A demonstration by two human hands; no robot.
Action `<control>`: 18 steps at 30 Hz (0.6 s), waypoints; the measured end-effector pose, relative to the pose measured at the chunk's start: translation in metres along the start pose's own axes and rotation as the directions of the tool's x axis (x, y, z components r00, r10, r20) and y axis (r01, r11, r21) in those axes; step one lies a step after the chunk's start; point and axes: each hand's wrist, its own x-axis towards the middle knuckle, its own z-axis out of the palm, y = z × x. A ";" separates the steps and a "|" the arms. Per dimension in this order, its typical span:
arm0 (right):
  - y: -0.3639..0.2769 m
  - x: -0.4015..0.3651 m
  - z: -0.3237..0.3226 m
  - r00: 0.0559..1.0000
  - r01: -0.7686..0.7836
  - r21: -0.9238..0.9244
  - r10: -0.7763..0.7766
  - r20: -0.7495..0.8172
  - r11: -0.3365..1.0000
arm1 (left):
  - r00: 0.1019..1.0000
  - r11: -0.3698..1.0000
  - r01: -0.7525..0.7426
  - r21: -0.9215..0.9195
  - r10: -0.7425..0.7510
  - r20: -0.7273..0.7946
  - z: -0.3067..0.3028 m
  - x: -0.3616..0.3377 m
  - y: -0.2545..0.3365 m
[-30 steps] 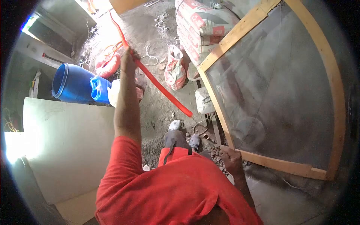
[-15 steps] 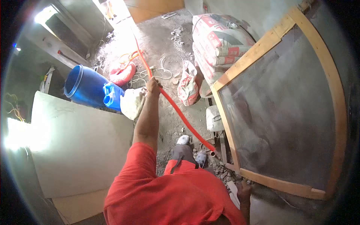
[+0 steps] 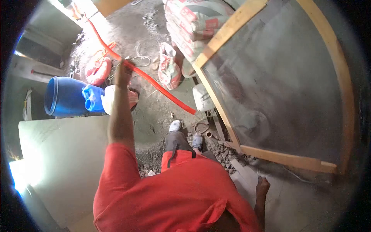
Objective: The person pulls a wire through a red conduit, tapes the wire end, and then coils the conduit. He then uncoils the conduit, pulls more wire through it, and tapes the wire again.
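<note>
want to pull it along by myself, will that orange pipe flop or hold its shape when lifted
Probably semi-stiff: the orange pipe runs nearly straight past the left hand to its free end. Likely light, since one raised hand carries it. Being round, it may roll if laid down.
</note>
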 end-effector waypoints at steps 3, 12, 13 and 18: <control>-0.013 0.012 0.001 1.000 0.018 0.055 -0.018 0.014 0.998 | 0.939 0.932 0.340 -0.128 -0.331 0.090 0.094 -0.092 -0.114; -0.085 0.064 0.030 0.859 0.157 0.319 -0.289 0.423 0.935 | 0.816 0.840 0.484 -0.247 -0.535 -0.219 0.191 -0.180 -0.158; -0.127 0.094 0.027 0.855 0.195 0.403 -0.357 0.377 0.894 | 0.830 0.854 0.485 -0.188 -0.518 -0.208 0.195 -0.186 -0.156; -0.337 0.203 0.025 0.881 0.035 0.741 -0.370 0.294 0.671 | 0.810 0.824 0.531 -0.198 -0.562 -0.167 0.194 -0.207 -0.158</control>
